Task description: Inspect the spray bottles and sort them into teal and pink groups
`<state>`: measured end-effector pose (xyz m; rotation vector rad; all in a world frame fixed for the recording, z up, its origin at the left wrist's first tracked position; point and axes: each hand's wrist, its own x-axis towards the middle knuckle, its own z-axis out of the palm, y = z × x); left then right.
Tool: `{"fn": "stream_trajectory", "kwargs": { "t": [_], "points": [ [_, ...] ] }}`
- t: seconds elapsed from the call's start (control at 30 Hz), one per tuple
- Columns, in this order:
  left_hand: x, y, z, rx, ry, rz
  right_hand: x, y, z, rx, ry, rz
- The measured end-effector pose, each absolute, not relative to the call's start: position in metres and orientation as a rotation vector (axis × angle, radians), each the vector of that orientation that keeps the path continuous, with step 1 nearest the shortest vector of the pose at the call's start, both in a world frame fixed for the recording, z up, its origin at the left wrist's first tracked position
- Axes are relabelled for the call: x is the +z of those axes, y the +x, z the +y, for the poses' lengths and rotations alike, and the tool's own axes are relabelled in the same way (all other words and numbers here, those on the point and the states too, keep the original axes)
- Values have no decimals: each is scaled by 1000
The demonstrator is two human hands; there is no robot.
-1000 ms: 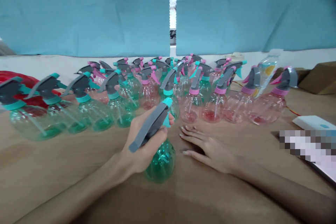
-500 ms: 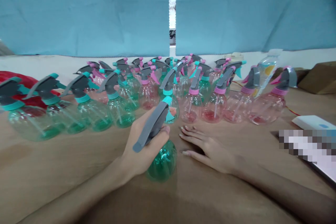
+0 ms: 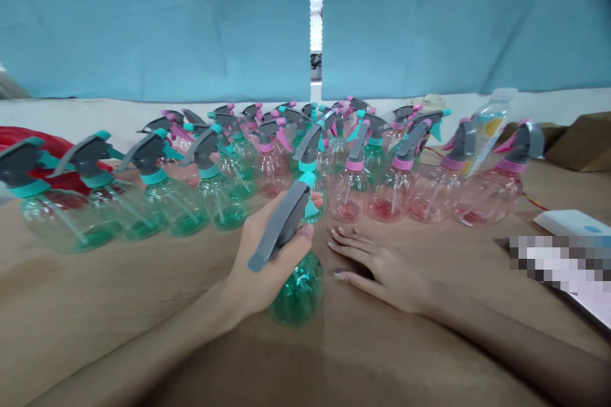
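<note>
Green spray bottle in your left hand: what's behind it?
Another green spray bottle stands behind the held bottle; the left hand hides its lower body.

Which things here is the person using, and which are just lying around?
Using:
left hand, holding a green spray bottle
right hand, resting beside it
more green spray bottles
pink spray bottles

Just lying around:
red plastic
white box
clear bottle
blue curtain
</note>
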<state>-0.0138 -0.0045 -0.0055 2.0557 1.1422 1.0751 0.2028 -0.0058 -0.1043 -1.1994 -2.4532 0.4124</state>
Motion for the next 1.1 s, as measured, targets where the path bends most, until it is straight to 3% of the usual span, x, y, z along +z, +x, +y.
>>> {"fn": "stream_trajectory", "kwargs": {
  "t": [1.1],
  "points": [
    [3, -14, -7, 1048, 2102, 1134, -106, 203, -6, 418, -1153, -2407]
  ]
}}
